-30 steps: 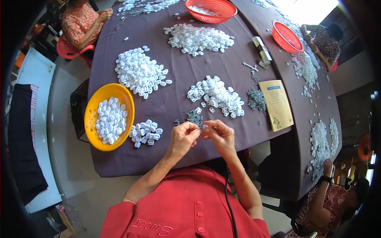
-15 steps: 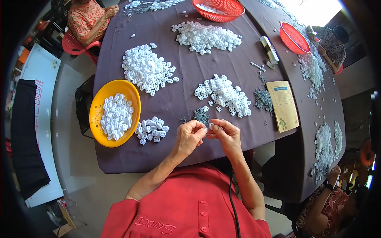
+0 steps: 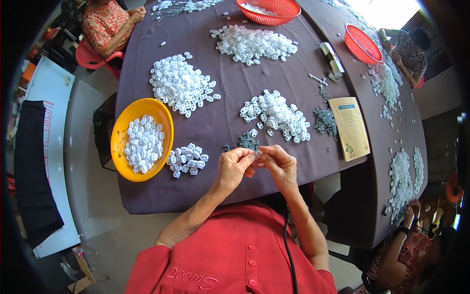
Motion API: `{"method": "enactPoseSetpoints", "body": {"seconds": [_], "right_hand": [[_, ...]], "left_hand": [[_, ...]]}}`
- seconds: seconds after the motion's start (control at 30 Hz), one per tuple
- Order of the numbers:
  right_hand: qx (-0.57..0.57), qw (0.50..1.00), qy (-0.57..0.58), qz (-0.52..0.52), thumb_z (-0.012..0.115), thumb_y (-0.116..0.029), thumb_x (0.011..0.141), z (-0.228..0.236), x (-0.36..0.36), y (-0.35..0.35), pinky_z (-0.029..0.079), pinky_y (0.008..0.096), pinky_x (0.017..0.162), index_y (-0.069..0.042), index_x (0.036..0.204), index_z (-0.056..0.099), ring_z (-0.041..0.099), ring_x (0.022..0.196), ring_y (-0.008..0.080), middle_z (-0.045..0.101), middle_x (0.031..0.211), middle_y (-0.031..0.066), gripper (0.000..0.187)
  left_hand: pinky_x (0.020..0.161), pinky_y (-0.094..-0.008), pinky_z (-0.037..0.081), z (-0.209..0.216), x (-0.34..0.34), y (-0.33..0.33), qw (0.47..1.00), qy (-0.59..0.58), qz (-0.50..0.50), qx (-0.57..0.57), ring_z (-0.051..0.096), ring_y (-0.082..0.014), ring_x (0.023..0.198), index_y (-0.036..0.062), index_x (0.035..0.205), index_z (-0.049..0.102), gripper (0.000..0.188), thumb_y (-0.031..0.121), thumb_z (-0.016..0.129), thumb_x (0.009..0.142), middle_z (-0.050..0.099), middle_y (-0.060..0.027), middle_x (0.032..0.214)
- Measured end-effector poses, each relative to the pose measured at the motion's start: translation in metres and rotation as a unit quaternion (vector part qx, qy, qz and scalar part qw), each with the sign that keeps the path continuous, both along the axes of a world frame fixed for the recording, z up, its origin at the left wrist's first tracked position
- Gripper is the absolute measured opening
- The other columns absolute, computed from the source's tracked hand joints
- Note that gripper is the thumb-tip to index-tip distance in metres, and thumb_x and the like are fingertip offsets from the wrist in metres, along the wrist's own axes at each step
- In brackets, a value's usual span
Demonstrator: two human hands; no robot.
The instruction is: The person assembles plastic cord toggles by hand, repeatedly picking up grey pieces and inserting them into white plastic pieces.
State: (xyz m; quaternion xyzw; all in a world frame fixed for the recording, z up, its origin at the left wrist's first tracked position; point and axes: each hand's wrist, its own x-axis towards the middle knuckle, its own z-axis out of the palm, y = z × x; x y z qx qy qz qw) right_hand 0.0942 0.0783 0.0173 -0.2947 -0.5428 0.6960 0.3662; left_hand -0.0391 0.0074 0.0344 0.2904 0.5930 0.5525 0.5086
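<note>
My left hand (image 3: 234, 169) and my right hand (image 3: 280, 169) meet over the table's near edge, fingertips closed around one small white plastic piece (image 3: 258, 154), mostly covered by the fingers. Just beyond them lies a small heap of grey bits (image 3: 248, 140), too fine to name. Past it spreads a pile of white pieces with dark holes (image 3: 279, 115). To the left of my left hand is a smaller cluster of white pieces (image 3: 187, 159). A yellow oval bowl (image 3: 167, 132) beside it holds more white pieces.
Larger white piles (image 3: 178, 83) lie farther off, near a red basket (image 3: 269, 18). A tan booklet (image 3: 349, 130), grey bits (image 3: 325, 120) and a white tube (image 3: 331, 56) lie at right. Co-workers sit at the far left (image 3: 107, 29), far right (image 3: 409, 51) and near right (image 3: 401, 259).
My fingertips have drawn together over the white piece, covering more of it. The near-right co-worker's hands have come up to the table edge.
</note>
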Motion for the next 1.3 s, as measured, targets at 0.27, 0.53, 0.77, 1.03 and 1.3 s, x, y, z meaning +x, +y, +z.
{"method": "enactPoseSetpoints", "body": {"seconds": [0.27, 0.53, 0.77, 1.03, 1.3], "right_hand": [[0.039, 0.999, -0.016, -0.011, 0.056, 0.006, 0.085, 0.002, -0.001, 0.001, 0.051, 0.0215, 0.067, 0.002, 0.099, 0.064, 0.059, 0.074, 0.009, 0.06, 0.085, 0.0029, 0.017], [0.2, 0.972, -0.118, -0.029, 0.058, 0.007, 0.082, 0.002, -0.001, 0.0, 0.05, 0.0223, 0.068, 0.002, 0.099, 0.063, 0.059, 0.08, 0.0098, 0.058, 0.088, 0.0046, 0.018], [0.365, 0.913, -0.182, -0.032, 0.06, 0.005, 0.069, 0.007, -0.003, -0.003, 0.051, 0.0345, 0.067, -0.001, 0.104, 0.056, 0.06, 0.079, 0.0305, 0.057, 0.093, 0.0152, 0.036], [0.391, 0.91, -0.138, -0.033, 0.055, 0.004, 0.073, 0.003, -0.004, -0.001, 0.05, 0.0372, 0.067, 0.0, 0.098, 0.055, 0.059, 0.078, 0.0315, 0.058, 0.088, 0.014, 0.026], [0.395, 0.905, -0.151, -0.05, 0.056, 0.004, 0.067, 0.004, -0.009, -0.006, 0.049, 0.0378, 0.067, -0.001, 0.101, 0.053, 0.058, 0.078, 0.0316, 0.056, 0.084, 0.0137, 0.034]], "left_hand": [[0.058, -0.024, 0.053, -0.002, 0.003, 0.002, 1.0, -0.024, 0.009, 0.019, 0.066, -0.0148, 0.068, -0.0038, 0.093, 0.062, 0.017, 0.012, 0.055, 0.09, 0.067, -0.0095, 0.078], [0.059, -0.0238, 0.053, -0.014, 0.01, 0.004, 0.994, -0.078, 0.073, 0.01, 0.065, -0.0135, 0.065, -0.002, 0.09, 0.064, 0.014, 0.01, 0.059, 0.088, 0.067, -0.0087, 0.076], [0.063, -0.0238, 0.053, -0.02, 0.012, 0.006, 0.973, -0.205, 0.106, -0.013, 0.063, -0.0115, 0.067, -0.0019, 0.089, 0.065, 0.011, 0.007, 0.06, 0.086, 0.066, -0.0072, 0.082], [0.06, -0.0244, 0.054, -0.029, 0.01, 0.0, 0.984, -0.147, 0.101, -0.006, 0.063, -0.0122, 0.066, 0.0003, 0.09, 0.064, 0.011, 0.01, 0.061, 0.086, 0.065, -0.0056, 0.079], [0.052, -0.019, 0.048, -0.035, 0.016, 0.0, 0.982, -0.138, 0.128, 0.029, 0.058, -0.0075, 0.059, 0.0009, 0.087, 0.063, 0.008, 0.009, 0.063, 0.085, 0.063, -0.0023, 0.074]]}}
